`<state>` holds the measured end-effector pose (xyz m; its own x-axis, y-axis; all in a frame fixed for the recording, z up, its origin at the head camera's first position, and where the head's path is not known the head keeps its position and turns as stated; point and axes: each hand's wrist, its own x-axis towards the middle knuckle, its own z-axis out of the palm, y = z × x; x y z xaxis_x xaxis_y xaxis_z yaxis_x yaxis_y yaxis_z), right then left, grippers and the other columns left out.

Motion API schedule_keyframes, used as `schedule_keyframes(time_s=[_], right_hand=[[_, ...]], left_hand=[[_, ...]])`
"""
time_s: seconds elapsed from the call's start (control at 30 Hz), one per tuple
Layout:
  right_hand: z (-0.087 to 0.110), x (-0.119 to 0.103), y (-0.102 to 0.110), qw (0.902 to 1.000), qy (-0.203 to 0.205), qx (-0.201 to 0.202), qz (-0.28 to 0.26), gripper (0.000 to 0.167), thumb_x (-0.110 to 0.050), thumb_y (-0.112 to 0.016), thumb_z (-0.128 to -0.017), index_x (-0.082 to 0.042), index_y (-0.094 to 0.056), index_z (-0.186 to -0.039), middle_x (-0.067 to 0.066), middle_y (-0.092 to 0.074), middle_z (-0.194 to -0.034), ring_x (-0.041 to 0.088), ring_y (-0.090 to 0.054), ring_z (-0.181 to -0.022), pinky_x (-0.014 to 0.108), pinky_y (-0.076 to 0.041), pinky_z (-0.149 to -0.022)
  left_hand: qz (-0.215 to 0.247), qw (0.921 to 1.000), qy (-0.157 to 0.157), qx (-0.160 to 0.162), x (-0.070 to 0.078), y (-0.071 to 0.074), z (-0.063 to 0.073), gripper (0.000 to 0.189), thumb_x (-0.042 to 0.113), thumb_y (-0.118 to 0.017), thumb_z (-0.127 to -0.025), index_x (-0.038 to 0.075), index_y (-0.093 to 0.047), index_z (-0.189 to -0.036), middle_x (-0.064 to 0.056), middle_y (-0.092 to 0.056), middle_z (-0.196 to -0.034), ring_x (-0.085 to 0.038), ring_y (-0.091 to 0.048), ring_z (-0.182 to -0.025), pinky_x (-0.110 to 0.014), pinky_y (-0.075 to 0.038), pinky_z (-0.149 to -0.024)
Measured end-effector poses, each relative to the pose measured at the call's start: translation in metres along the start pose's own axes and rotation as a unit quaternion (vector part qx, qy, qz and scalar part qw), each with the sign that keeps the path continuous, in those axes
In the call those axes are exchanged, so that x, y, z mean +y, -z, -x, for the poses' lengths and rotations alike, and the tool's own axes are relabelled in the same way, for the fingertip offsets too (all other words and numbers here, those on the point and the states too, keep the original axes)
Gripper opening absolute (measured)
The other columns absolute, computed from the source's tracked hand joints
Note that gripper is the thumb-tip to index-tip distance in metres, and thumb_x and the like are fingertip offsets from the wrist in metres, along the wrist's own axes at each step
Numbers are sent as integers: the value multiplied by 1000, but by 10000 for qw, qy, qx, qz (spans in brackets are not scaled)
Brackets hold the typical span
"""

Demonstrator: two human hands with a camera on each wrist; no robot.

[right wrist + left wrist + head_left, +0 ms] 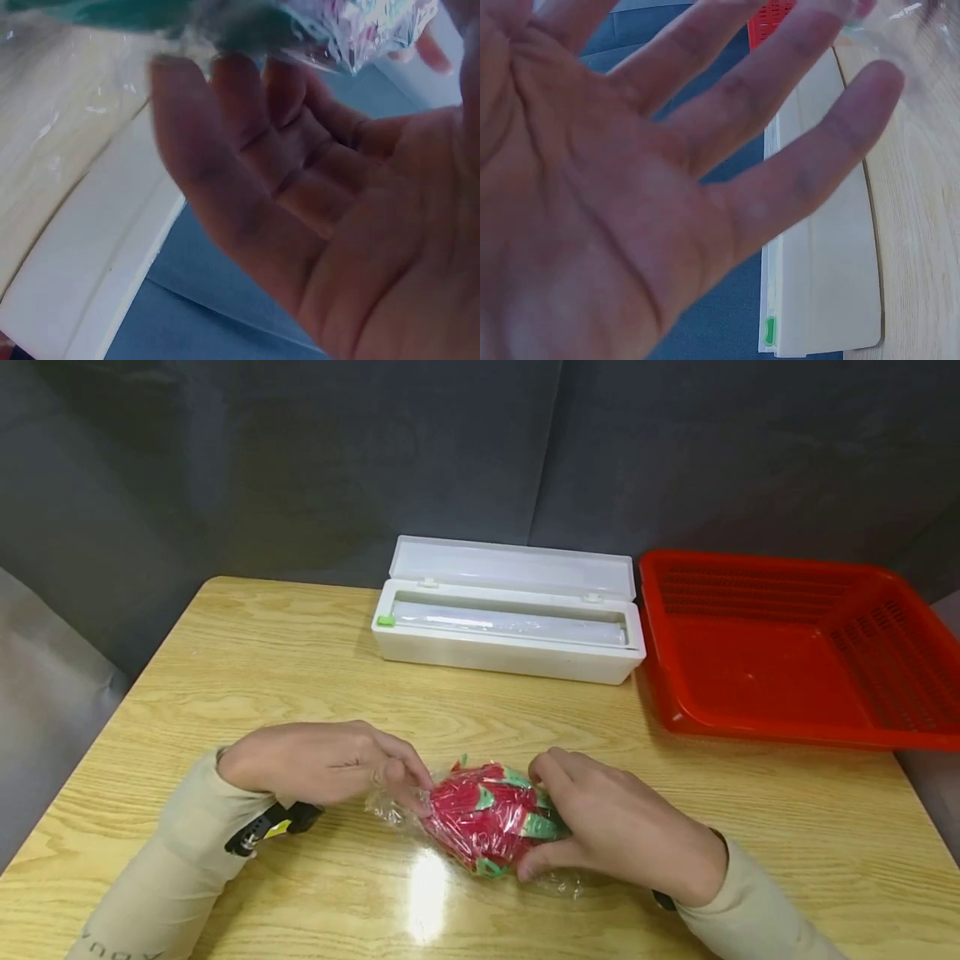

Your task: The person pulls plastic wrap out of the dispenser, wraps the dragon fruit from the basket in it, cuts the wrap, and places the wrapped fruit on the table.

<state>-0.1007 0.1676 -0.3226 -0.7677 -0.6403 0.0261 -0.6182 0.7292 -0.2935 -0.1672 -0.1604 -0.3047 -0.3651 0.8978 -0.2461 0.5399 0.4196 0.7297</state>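
Observation:
A red dragon fruit [487,814] with green scale tips lies on the table, wrapped in clear, crinkled cling film. My right hand [618,822] holds its right end, thumb at the near side and fingers curled over the far side. In the right wrist view, bent fingertips [240,86] meet the shiny film [322,30]. At the fruit's left end is my left hand [330,764], its fingertips touching the wrap beside a loose flap of film [386,810]. Spread, fairly straight fingers [810,180] of that hand show in the left wrist view.
Behind the fruit stands a white cling film dispenser [502,662], its lid [513,568] raised and a film roll [510,622] inside. To its right sits a red plastic basket [750,727] at the table's edge. A dark cloth [360,460] hangs behind the wooden table [262,668].

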Motion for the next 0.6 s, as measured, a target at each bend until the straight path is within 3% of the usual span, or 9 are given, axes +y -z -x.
schedule_keyframes(time_s=[0.13,0.3,0.4,0.6], right_hand=[[-1,-2,-4,9993,78,-63,360,76,-72,-80,-68,-11,-59,-108,-7,-50,-88,6,-44,-74,18,-42,-60],[-1,-3,-6,9984,79,-61,551,75,-71,-83,-67,-11,-60,-105,-7,-48,-87,7,-43,-74,18,-41,-57],[-1,-3,-6,9984,29,-94,560,77,-72,-83,-65,-10,-60,-106,-6,-49,-87,7,-45,-74,19,-44,-57],[-1,-3,-6,9983,34,-144,563,79,-74,-81,-64,-11,-61,-107,-6,-51,-88,7,-47,-74,20,-46,-56]], left_hand=[[-209,9993,-242,209,-1,-1,-3,36,31,-44,-112,26,-80,-111,14,-73,-123,0,-67,-113,-27,-57,-102],[-460,9940,-919,386,-4,-2,-8,22,36,-62,-104,30,-82,-106,10,-74,-116,0,-66,-108,-22,-59,-93],[-496,9922,-1037,475,-4,-5,-10,20,37,-68,-99,28,-81,-111,10,-74,-114,1,-66,-106,-23,-59,-92],[-680,9900,-1044,665,-4,-11,-17,15,32,-76,-93,22,-75,-105,10,-70,-106,-3,-67,-98,-25,-60,-91]])
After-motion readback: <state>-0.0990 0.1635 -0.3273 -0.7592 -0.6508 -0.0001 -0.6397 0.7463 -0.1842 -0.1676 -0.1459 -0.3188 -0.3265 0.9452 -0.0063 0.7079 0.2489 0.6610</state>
